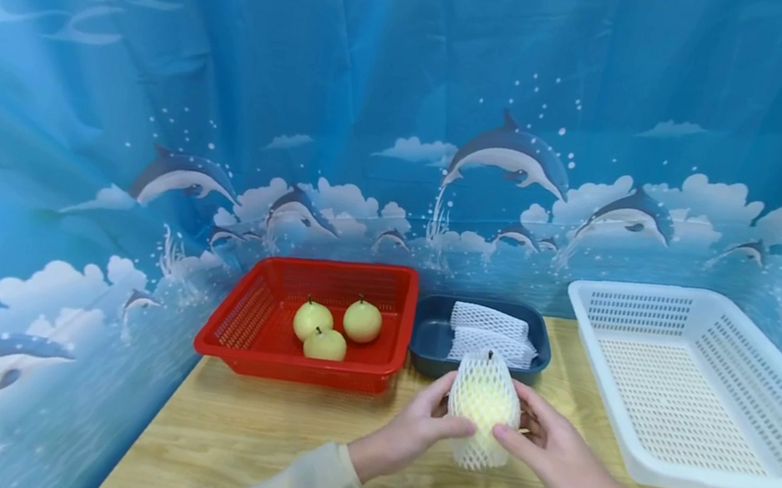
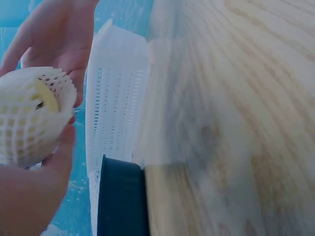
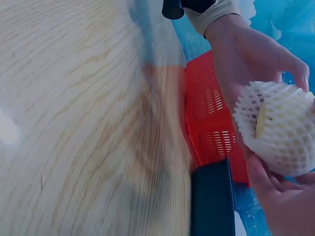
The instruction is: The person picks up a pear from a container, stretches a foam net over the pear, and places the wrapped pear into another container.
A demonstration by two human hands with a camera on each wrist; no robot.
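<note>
A pale yellow pear [image 1: 486, 393] sits inside a white foam net sleeve [image 1: 473, 456], its stem poking out at the top. My left hand [image 1: 419, 425] grips it from the left, thumb on the front of the net. From the other side my right hand [image 1: 557, 450] holds it the same way, fingers behind. In the left wrist view the net's open end [image 2: 61, 86] shows part of the pear's bottom. The right wrist view has both hands around the netted pear [image 3: 288, 130], held above the wooden table [image 3: 88, 123].
A red basket [image 1: 234, 351] with three pears [image 1: 362, 321] stands at the left. Behind my hands is a dark blue tray [image 1: 427, 359] with white foam nets [image 1: 492, 331] in it. A large white basket [image 1: 705, 477] stands at the right. A dolphin-print curtain [image 1: 387, 66] hangs behind.
</note>
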